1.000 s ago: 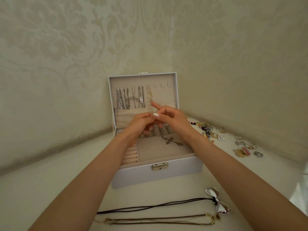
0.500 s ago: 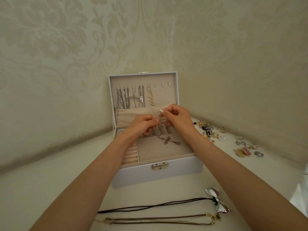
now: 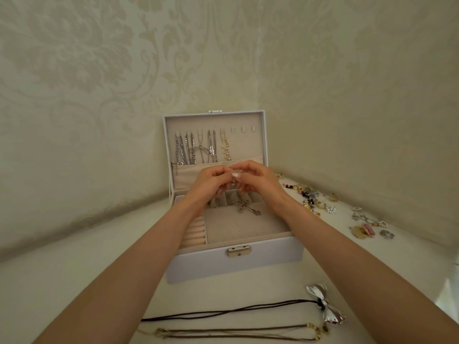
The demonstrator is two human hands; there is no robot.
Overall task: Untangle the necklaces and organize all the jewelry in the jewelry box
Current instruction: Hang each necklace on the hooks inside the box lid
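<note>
Cream damask wallpaper (image 3: pixel 99 70) fills the far side and wraps round the right, a pale tabletop (image 3: pixel 62 281) below it

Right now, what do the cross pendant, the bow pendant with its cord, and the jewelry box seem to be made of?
Cross pendant: likely metal, dull silver tone, grey glint. Bow pendant: polished silvery metal, mirror-like reflections; its cord looks like dark matte textile or leather. Jewelry box: smooth white shell, perhaps faux leather; beige lining looks velvety.
</note>
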